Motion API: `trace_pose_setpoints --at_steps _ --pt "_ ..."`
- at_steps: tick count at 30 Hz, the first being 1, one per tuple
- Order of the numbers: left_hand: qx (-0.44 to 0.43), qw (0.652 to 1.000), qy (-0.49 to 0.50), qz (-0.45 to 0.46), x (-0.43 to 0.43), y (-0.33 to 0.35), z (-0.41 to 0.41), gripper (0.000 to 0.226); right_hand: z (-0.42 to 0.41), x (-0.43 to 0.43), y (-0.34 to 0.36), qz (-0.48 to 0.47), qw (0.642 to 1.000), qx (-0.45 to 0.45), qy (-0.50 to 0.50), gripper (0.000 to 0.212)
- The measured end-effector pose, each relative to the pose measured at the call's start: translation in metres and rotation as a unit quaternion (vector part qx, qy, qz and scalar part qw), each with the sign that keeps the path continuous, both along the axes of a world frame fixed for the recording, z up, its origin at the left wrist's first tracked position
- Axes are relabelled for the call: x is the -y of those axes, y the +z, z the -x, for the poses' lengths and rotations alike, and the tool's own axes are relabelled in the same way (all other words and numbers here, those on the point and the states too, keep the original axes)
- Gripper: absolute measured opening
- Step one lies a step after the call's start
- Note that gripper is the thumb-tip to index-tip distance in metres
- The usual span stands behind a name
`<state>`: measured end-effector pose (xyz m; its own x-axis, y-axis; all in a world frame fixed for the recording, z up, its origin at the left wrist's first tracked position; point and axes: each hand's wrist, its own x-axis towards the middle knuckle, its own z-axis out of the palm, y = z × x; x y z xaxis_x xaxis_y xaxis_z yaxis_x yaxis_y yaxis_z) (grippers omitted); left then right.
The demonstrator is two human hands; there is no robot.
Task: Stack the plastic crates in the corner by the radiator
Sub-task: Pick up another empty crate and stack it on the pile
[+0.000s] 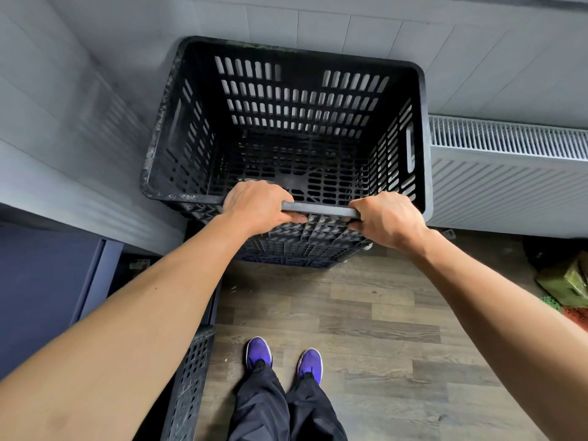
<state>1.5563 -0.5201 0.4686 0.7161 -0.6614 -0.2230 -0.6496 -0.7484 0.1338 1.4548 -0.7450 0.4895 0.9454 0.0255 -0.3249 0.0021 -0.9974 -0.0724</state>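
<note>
A large black slotted plastic crate [296, 100] stands in the corner, tight against the grey wall and the left end of the white radiator [509, 160]. It sits on top of another dark crate [296, 254], of which only the upper front shows below it. My left hand [254, 206] and my right hand [386, 218] both grip the near rim of the top crate, fingers curled over the edge. The crate is empty inside. A further black crate [191, 380] stands on the floor by my left leg, partly hidden by my left forearm.
A dark blue cabinet [47, 288] runs along the left. Wood-look floor [381, 329] lies between my purple shoes and the stack. At the right edge sit a green box [566, 284] and orange and green mesh items [572, 316].
</note>
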Motion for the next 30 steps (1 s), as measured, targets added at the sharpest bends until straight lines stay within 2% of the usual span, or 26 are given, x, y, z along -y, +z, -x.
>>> trace_pose_setpoints --at_steps 13,17,21,24,27,30 --pt "0.017 0.999 0.022 -0.029 0.001 0.001 0.002 0.066 -0.002 -0.002 -0.005 0.017 1.0 -0.004 -0.018 0.013" --pt "0.077 0.994 0.041 -0.061 0.006 -0.005 0.011 0.062 -0.002 -0.005 -0.008 0.007 0.999 -0.02 -0.037 0.013" --pt "0.128 0.983 0.134 0.009 0.001 -0.015 0.036 0.052 0.004 -0.008 -0.011 0.003 0.999 -0.01 -0.047 0.014" --pt "0.124 0.981 0.146 0.042 -0.001 -0.013 0.063 0.061 0.004 -0.01 -0.013 0.007 0.998 -0.006 -0.056 0.016" --pt "0.081 0.987 0.128 0.046 -0.012 -0.01 0.079 0.074 0.006 -0.014 -0.012 0.023 0.998 0.004 -0.064 0.024" --pt "0.041 0.986 0.142 0.071 -0.031 0.003 0.081 0.07 0.007 -0.027 -0.008 0.016 0.999 0.044 -0.022 0.038"
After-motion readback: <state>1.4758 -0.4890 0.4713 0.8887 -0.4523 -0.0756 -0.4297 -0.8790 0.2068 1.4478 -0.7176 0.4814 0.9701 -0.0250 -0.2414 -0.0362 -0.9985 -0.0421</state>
